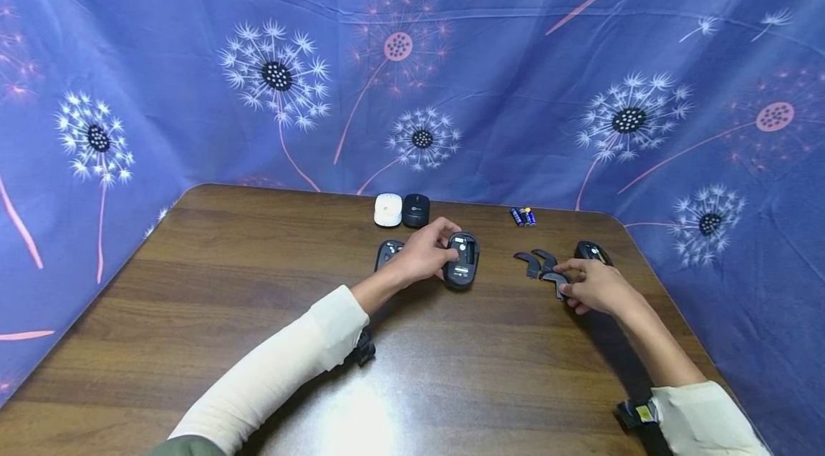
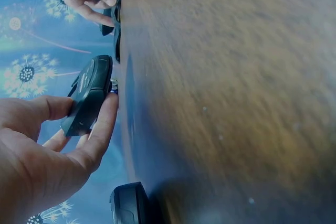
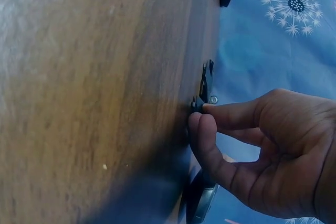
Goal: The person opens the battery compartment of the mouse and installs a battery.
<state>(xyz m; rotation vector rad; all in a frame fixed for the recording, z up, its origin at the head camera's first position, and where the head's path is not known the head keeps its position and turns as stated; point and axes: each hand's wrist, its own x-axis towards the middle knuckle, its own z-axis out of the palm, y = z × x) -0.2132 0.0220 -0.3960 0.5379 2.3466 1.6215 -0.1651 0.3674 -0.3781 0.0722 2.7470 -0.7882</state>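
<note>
My left hand [image 1: 422,252] grips a black computer mouse [image 1: 462,271] off the table, its underside facing up with an uncovered battery slot. In the left wrist view, the thumb and fingers hold that mouse [image 2: 90,95] by its sides. At the right, my right hand [image 1: 599,289] pinches a curved dark battery cover [image 1: 554,278] between thumb and fingers, close to the table. Two similar covers [image 1: 530,263] lie just left of it. The right wrist view shows the pinching fingertips [image 3: 206,125], which hide most of the cover.
A white mouse [image 1: 388,210] and a black mouse [image 1: 416,210] stand side by side at the back edge. Another overturned mouse [image 1: 388,251] lies partly behind my left hand. Beyond my right hand is one more black mouse [image 1: 591,252]. Several blue batteries [image 1: 523,217] lie at the back right.
</note>
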